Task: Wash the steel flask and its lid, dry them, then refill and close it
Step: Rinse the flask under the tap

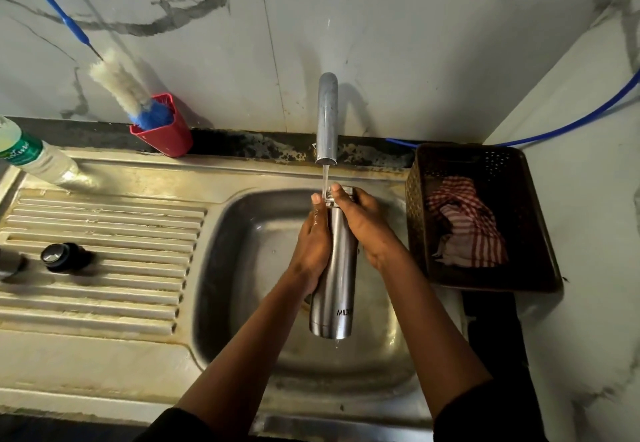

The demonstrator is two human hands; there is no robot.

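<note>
The steel flask point(335, 289) stands upright over the sink bowl point(249, 233), its open mouth under the tap point(327, 119). Water runs from the tap into the mouth. My left hand point(311, 247) grips the flask's left side, thumb up near the rim. My right hand point(363, 223) holds the neck from the right, fingers curled over the rim. The flask's black lid point(64, 257) with a steel top lies on the ribbed draining board point(104, 268) at the left.
A red holder point(166, 133) with a blue-handled bottle brush point(117, 84) stands behind the sink. A plastic water bottle point(31, 157) lies at far left. A brown basket point(485, 216) holding a red-striped cloth point(467, 226) sits to the right. A blue hose point(571, 122) runs along the wall.
</note>
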